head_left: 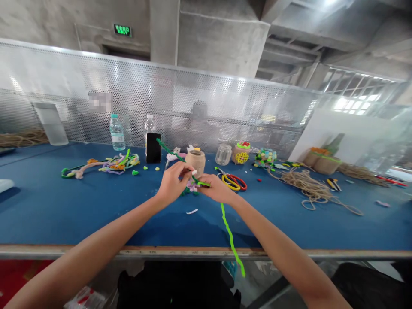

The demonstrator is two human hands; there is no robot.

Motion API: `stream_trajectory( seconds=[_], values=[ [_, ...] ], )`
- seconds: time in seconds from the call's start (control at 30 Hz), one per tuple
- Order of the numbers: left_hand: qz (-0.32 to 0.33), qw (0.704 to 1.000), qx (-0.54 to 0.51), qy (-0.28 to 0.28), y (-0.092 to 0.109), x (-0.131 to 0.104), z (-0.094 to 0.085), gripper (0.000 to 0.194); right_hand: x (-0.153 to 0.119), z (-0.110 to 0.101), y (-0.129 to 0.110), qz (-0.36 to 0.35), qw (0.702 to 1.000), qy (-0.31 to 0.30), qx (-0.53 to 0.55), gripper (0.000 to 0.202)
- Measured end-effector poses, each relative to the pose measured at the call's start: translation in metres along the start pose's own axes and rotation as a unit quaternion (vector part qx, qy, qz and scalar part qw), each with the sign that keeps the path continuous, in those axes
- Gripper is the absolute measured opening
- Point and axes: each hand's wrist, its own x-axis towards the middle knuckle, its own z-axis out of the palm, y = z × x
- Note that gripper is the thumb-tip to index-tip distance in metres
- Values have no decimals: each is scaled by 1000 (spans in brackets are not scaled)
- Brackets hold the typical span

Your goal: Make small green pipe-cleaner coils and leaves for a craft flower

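From here I can read EXIT on the green sign, upper left; the bottle's label is illegible.

Right now I see a frosted container, teal-capped bottle and black phone standing near the worktop's far edge!

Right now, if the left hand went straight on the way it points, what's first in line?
Likely the twine-wrapped jar, which shows just ahead of the left hand. Depth is unclear: I can't tell the gap, or whether the hand would pass above it.
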Motion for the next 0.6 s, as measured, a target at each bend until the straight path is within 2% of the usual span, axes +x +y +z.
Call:
stream_trajectory(
  seconds=[0.13, 0.3, 0.43, 0.6],
  values=[
    [-84, 995, -42, -44, -15, 4, 3, 11, 0, -2, 2, -35, 998, 1, -54, 18],
    [-124, 987, -66, -76, -27, 5, 2, 21, 0, 2, 2, -42, 997, 33, -64, 20],
    [-120, 989, -67, -58, -26, 7, -3, 19, -2, 4, 0, -9, 998, 59, -13, 10],
    [-60, 998, -32, -11, -17, 13, -13, 13, -2, 1, 2, 32, 991, 71, 108, 25]
  ],
)
